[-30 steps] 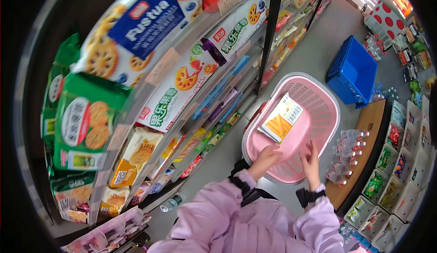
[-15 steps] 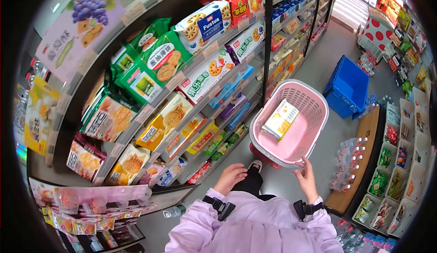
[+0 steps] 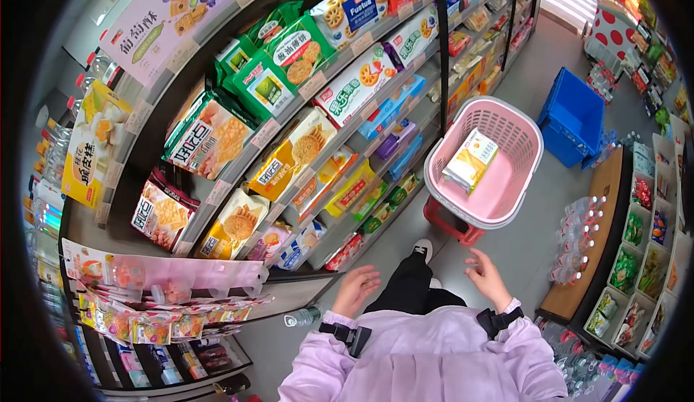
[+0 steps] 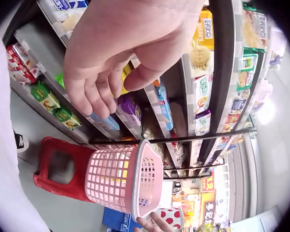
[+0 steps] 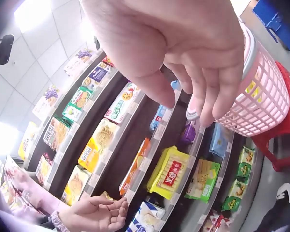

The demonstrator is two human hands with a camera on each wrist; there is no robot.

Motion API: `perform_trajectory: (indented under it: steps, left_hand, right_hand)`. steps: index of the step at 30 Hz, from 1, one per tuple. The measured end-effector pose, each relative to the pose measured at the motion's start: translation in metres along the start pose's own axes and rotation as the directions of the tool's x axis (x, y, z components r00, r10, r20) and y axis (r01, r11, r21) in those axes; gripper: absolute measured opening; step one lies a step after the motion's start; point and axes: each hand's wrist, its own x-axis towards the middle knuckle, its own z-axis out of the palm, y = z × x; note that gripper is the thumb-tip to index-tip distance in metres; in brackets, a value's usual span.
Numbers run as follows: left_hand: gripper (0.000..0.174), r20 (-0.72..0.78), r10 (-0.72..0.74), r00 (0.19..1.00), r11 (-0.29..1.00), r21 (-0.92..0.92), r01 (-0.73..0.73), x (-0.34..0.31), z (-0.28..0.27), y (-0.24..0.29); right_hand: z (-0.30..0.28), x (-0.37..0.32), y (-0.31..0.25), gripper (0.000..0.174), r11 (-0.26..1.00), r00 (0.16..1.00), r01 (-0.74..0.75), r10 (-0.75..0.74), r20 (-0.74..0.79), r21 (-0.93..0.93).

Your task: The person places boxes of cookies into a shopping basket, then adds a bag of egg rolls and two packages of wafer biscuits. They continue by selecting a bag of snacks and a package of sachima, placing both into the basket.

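Observation:
A pink plastic basket (image 3: pixel 502 194) with slotted walls stands on a red stool (image 3: pixel 454 227) ahead of the person. Inside it lies a yellow and white food package (image 3: pixel 471 162). The left hand (image 3: pixel 356 290) hangs in front of the body, fingers loosely bent and nothing in them. Level with it, on the other side, the right hand (image 3: pixel 486 278) is likewise bare, below the basket's near rim in the head view. From the left wrist, the left hand (image 4: pixel 130 53) appears large before the shelves; the right wrist view shows the right hand (image 5: pixel 183 53) overlapping the basket (image 5: pixel 261 92).
Along the left run shelves of packaged biscuits, including green packs (image 3: pixel 271 87) and a yellow pack (image 3: pixel 354 189). A blue crate (image 3: pixel 571 123) sits on the floor beyond the basket. Water bottles (image 3: pixel 578 236) and bins of wrapped snacks (image 3: pixel 625 268) line the right. One bottle (image 3: pixel 302 317) lies near the left shelf.
Both hands have drawn back from over the basket toward the body, moving apart. The package stays in the basket. The head view has shifted, showing more of the left shelves and the red stool.

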Motion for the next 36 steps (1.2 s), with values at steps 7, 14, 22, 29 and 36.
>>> perform_trajectory:
  steps: [7,14,22,29,36]
  left_hand:
    - [0.028,-0.124,-0.059,0.991,0.998,-0.042,0.054,-0.008,-0.045,-0.004]
    - [0.028,-0.121,-0.070,0.990,0.993,-0.099,0.058,0.000,-0.081,0.005]
    - [0.027,-0.124,-0.100,0.987,0.987,-0.136,0.082,0.019,-0.135,0.024]
    - [0.029,-0.155,-0.191,0.969,0.980,-0.086,0.180,0.050,-0.176,0.027]
    - [0.031,-0.163,-0.313,0.936,0.944,0.051,0.325,0.109,-0.180,0.018]
  right_hand:
    - [0.026,0.006,-0.011,0.049,0.999,1.000,-0.021,0.021,0.018,-0.027]
    - [0.055,0.028,-0.003,0.048,0.988,0.996,-0.053,0.063,0.062,-0.143]
    - [0.112,0.083,-0.026,0.046,0.965,0.984,-0.088,0.122,0.126,-0.246]
    - [0.160,0.126,-0.028,0.046,0.963,0.968,-0.064,0.124,0.216,-0.262]
    - [0.172,0.161,0.009,0.045,0.979,0.973,-0.112,0.143,0.179,-0.168]
